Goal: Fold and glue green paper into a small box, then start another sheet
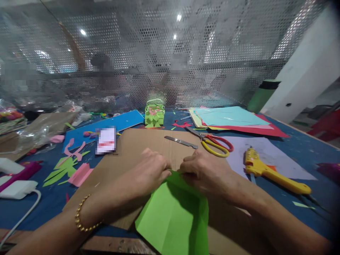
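Observation:
A sheet of bright green paper (pixel 176 216) with crease lines hangs from both hands over the brown cardboard (pixel 132 145). Its far edge is pinched by my left hand (pixel 155 164), fingers closed, a beaded bracelet on that wrist. My right hand (pixel 199 168) grips the same edge a little to the right, its fingers curled and partly hidden. Just beyond the hands lie a flat metal blade (pixel 180 141) and scissors (pixel 216 143) with one red and one yellow handle.
A yellow glue gun (pixel 276 175) rests at the right, partly on white paper (pixel 235 150). Coloured sheets (pixel 233 116) are stacked at the back right. A small green paper basket (pixel 154 115) stands at the back. Paper scraps (pixel 62 168) and a white charger (pixel 18 189) lie left.

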The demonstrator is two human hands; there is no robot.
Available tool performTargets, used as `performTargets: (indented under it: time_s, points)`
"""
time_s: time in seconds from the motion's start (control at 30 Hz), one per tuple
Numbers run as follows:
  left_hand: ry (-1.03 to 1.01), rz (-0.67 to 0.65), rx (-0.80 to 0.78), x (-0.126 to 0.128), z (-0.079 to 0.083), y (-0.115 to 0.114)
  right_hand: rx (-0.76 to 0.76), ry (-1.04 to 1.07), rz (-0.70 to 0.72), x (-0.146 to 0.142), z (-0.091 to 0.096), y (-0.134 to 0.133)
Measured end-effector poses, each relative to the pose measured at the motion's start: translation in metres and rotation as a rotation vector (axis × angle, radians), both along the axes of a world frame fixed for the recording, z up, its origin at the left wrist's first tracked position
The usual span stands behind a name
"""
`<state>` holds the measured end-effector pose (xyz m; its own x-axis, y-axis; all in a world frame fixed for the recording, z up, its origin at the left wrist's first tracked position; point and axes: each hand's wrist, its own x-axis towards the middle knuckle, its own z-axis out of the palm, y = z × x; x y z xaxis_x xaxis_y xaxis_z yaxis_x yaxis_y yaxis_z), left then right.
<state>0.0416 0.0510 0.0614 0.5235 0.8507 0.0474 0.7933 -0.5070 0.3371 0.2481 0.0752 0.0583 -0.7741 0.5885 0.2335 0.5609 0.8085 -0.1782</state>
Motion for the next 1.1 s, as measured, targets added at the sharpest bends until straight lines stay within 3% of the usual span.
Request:
performTargets:
  time_s: [0.17, 0.47, 0.6, 0.7, 0.8, 0.93, 1.03, 1.1]
  points:
    - [0.157, 0.007, 0.125, -0.001, -0.005, -0.005, -0.003, 0.001, 0.004, -0.001, 0.001, -0.005]
    - [0.29, 0.03, 0.092, 0.002, 0.005, -0.006, 0.017, -0.025, 0.018, -0.002, 0.0, -0.006]
    - [0.184, -0.025, 0.068, 0.001, 0.002, -0.006, 0.018, -0.012, 0.031, -0.002, -0.001, -0.006]
    - [0.119, -0.054, -0.041, 0.005, 0.006, -0.01, -0.005, -0.003, 0.072, -0.004, 0.0, -0.007]
    - [0.147, -0.024, -0.127, 0.012, 0.011, -0.014, -0.04, 0.01, 0.135, -0.007, 0.001, -0.009]
    - [0.175, 0.009, -0.108, 0.015, 0.013, -0.017, -0.104, 0.017, 0.18, -0.009, 0.001, -0.011]
    - [0.025, 0.059, -0.143, 0.009, 0.009, -0.01, -0.077, 0.093, 0.137, -0.006, 0.001, -0.007]
    - [-0.166, 0.131, -0.217, 0.001, 0.005, 0.001, -0.033, 0.208, 0.006, -0.001, 0.003, -0.001]
